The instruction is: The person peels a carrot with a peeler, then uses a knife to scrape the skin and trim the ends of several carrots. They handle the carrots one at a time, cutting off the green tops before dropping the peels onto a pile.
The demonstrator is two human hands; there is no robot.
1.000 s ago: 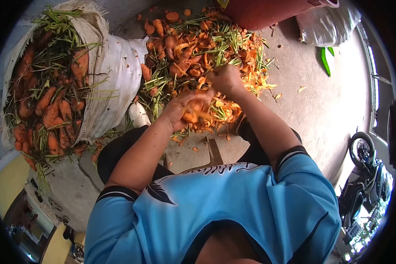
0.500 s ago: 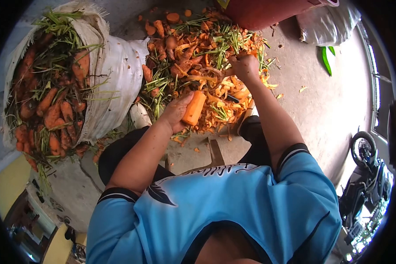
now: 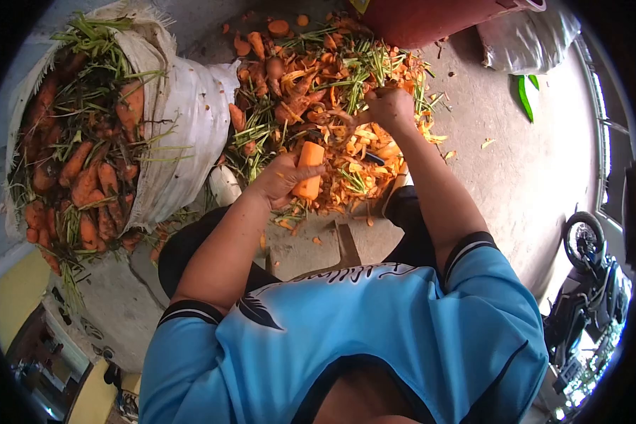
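Observation:
My left hand is wrapped round a peeled, bright orange carrot with its top end cut flat; the thumb lies across its front. My right hand is closed above the heap of peelings, its knuckles up, and I cannot tell what its fingers hold. Under both hands spreads a heap of carrot peelings mixed with green stalks. Unpeeled carrots lie in the heap beyond my left hand. A small dark object rests on the peelings between my hands.
On the left a white woven sack lies open, full of dirty carrots with stalks. A red tub stands at the top, beside another white sack. Green leaves lie on the concrete floor. A motorcycle is at far right.
My left hand has shifted its hold on the carrot: the thumb now crosses its front, and the carrot has turned more upright. My right hand has moved only slightly.

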